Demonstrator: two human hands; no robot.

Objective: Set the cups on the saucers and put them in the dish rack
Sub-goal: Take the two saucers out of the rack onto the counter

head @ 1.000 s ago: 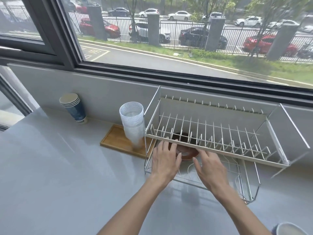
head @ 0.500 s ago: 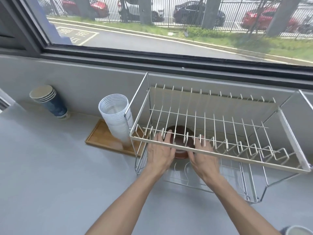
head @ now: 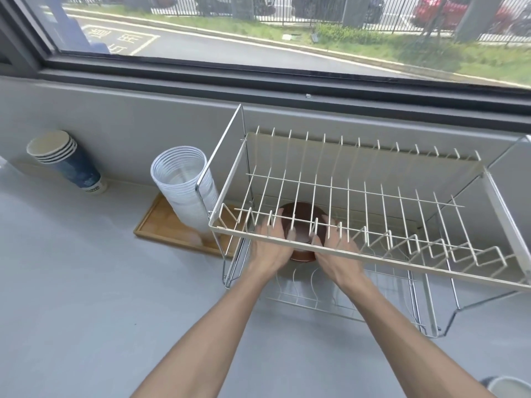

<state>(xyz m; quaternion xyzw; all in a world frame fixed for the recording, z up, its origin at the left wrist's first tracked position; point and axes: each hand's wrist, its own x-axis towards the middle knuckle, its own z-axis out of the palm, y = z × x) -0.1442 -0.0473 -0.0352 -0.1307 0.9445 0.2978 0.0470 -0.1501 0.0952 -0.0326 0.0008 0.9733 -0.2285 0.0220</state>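
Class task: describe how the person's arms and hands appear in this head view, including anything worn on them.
Both forearms are bare up to the frame's edge, with no sleeves in view. The left hand and right hand wear no gloves, and no watch or bracelet shows. The fingers are motion-blurred, so rings cannot be ruled out.

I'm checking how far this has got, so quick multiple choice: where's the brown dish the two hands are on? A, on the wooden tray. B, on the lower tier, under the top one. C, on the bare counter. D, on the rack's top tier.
B: the brown dish shows through the top wires of the dish rack, with the left hand and right hand reaching in beneath that tier.
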